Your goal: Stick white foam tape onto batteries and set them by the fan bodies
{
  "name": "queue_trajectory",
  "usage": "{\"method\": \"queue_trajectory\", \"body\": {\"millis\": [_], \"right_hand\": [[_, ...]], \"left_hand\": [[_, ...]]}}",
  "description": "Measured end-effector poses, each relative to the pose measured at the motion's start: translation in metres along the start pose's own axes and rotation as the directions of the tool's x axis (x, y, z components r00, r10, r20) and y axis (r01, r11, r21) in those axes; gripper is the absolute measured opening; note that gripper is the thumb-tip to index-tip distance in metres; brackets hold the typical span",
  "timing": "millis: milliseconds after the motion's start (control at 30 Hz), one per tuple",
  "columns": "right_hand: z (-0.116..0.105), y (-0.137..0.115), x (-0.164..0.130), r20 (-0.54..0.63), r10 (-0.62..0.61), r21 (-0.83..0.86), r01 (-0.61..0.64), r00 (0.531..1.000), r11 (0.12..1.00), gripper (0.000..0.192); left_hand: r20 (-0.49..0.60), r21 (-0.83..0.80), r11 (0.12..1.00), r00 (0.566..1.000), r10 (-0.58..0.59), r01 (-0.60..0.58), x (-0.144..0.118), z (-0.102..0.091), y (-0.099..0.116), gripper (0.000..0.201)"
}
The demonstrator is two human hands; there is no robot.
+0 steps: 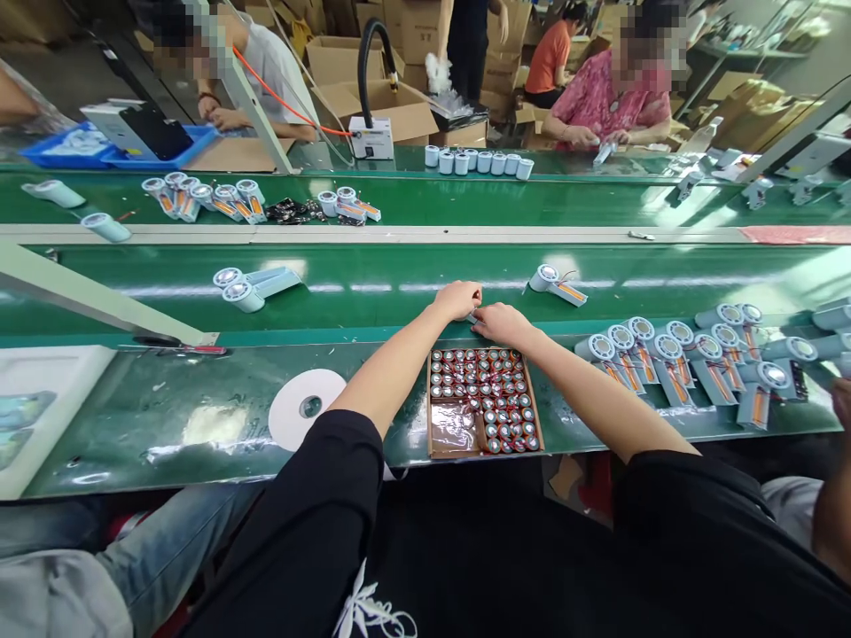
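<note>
My left hand (pixel 458 299) and my right hand (pixel 503 322) meet over the far edge of the near bench. Fingers on both are curled in and closed around a small pale piece (pixel 472 317), mostly hidden by them; its kind cannot be made out. Just below sits a shallow cardboard box (pixel 431 428) with rows of small round-topped cylinders (pixel 511 416) with red wires, and a bare patch at its near left. Left of it lies a white ring-shaped roll (pixel 291 409). A pale blue round-headed housing (pixel 546 276) with an orange strip rests beyond my right hand.
Several similar housings (pixel 679 333) crowd the bench at right. Two pale blue housings (pixel 243 296) lie at left on the green belt (pixel 372 310). A slanted metal post (pixel 99 297), a screwdriver (pixel 209 350) and a white foam tray (pixel 80 377) stand left. Co-workers sit across.
</note>
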State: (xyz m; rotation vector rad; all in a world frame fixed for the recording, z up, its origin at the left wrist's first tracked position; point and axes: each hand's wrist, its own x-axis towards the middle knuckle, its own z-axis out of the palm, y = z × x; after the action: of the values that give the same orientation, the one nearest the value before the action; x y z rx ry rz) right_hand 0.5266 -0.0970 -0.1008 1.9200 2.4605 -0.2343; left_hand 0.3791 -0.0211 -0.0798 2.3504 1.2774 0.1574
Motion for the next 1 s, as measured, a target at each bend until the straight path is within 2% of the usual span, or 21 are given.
{"method": "queue_trajectory", "body": {"millis": [100,167,233,300,367,400,433,500,533,567,600,667,700,767,833,867,900,933,1000], "right_hand": [[-0.002,0.013,0.000,-0.041,0.029,0.001,-0.029,0.999,1.000,0.044],[-0.005,0.025,0.001,-0.079,0.046,0.001,-0.046,0.996,0.999,0.038],[-0.007,0.040,0.001,-0.129,0.078,0.002,-0.078,0.989,0.997,0.032],[-0.009,0.054,-0.004,-0.180,0.110,0.016,-0.108,0.978,0.994,0.028],[-0.011,0.062,-0.015,-0.226,0.112,0.036,-0.107,0.968,0.994,0.028],[-0.012,0.062,-0.024,-0.267,0.099,0.054,-0.088,0.958,0.995,0.030],[-0.014,0.057,-0.035,-0.330,0.084,0.095,-0.055,0.940,0.994,0.031],[-0.016,0.036,-0.064,-0.455,0.080,0.265,0.049,0.887,0.963,0.033],[-0.016,0.019,-0.080,-0.480,0.104,0.389,0.105,0.871,0.915,0.033],[-0.017,-0.002,-0.097,-0.459,0.129,0.522,0.149,0.879,0.840,0.034],[-0.018,-0.026,-0.114,-0.390,0.139,0.645,0.163,0.910,0.746,0.036],[-0.019,-0.077,-0.144,-0.169,0.056,0.814,0.108,0.984,0.571,0.044],[-0.019,-0.103,-0.155,-0.067,-0.024,0.864,0.070,0.997,0.499,0.050],[-0.019,-0.150,-0.171,0.077,-0.214,0.924,0.011,0.974,0.381,0.063],[-0.017,-0.184,-0.178,0.098,-0.344,0.954,0.011,0.934,0.300,0.044],[-0.014,-0.194,-0.180,0.069,-0.400,0.960,0.048,0.914,0.276,0.035],[-0.011,-0.199,-0.181,0.030,-0.461,0.956,0.110,0.887,0.273,0.036],[-0.008,-0.200,-0.183,-0.003,-0.528,0.934,0.192,0.849,0.302,0.042],[-0.001,-0.191,-0.187,0.007,-0.622,0.808,0.362,0.783,0.465,0.039]], "left_hand": [[-0.058,-0.012,1.000,0.998,0.026,-0.027,-0.020,-0.006,0.003,0.026],[-0.152,-0.017,1.000,0.988,0.019,-0.022,-0.059,-0.013,-0.008,0.043],[-0.254,-0.023,0.999,0.966,-0.041,0.037,-0.119,-0.019,-0.031,0.047],[-0.330,-0.040,0.988,0.932,-0.152,0.147,-0.197,-0.020,-0.064,0.036],[-0.375,-0.067,0.956,0.881,-0.288,0.284,-0.279,-0.014,-0.100,0.035],[-0.359,-0.039,0.933,0.867,-0.347,0.358,-0.317,-0.010,-0.117,0.041],[-0.315,0.029,0.913,0.871,-0.377,0.406,-0.350,-0.004,-0.132,0.053],[-0.214,0.181,0.901,0.910,-0.355,0.395,-0.398,0.007,-0.153,0.070],[-0.181,0.237,0.900,0.926,-0.330,0.367,-0.413,0.012,-0.157,0.070],[-0.174,0.271,0.902,0.939,-0.296,0.335,-0.420,0.015,-0.157,0.066],[-0.204,0.286,0.907,0.944,-0.259,0.310,-0.422,0.016,-0.153,0.061],[-0.355,0.291,0.921,0.923,-0.147,0.258,-0.411,0.013,-0.133,0.057],[-0.455,0.291,0.931,0.888,-0.070,0.222,-0.401,0.009,-0.119,0.058],[-0.611,0.297,0.947,0.786,0.092,0.120,-0.380,-0.002,-0.088,0.058],[-0.674,0.291,0.957,0.710,0.203,0.003,-0.362,-0.012,-0.061,0.054],[-0.691,0.265,0.964,0.690,0.217,-0.038,-0.354,-0.016,-0.052,0.053],[-0.709,0.203,0.978,0.681,0.185,-0.054,-0.348,-0.017,-0.046,0.052],[-0.725,0.099,0.994,0.681,0.103,-0.046,-0.342,-0.017,-0.044,0.052],[-0.702,-0.183,0.983,0.698,-0.144,0.018,-0.334,-0.009,-0.046,0.057]]}}
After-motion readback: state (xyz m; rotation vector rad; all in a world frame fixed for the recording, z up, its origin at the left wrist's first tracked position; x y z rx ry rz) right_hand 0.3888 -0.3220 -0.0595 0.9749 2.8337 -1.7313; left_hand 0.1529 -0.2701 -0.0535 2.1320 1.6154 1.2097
